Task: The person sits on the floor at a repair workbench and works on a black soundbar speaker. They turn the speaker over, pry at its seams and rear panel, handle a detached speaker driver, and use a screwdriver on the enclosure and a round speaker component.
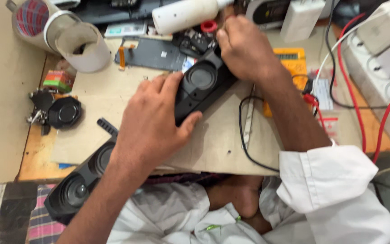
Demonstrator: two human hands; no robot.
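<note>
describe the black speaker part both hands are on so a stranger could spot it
On the cardboard sheet covering the bench, look at its middle, between the left hand and right hand. The black speaker housing lies diagonally there, with one round cone opening, unlike the twin-cone bar at the near edge.

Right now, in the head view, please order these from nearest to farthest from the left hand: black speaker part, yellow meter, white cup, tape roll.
From the left hand:
1. Black speaker part: the fingers grip it, centre of the bench.
2. White cup: upper left.
3. Tape roll: top left corner, beyond the cup.
The yellow meter, at right behind the right forearm, is too close to the tape roll to rank.
</note>
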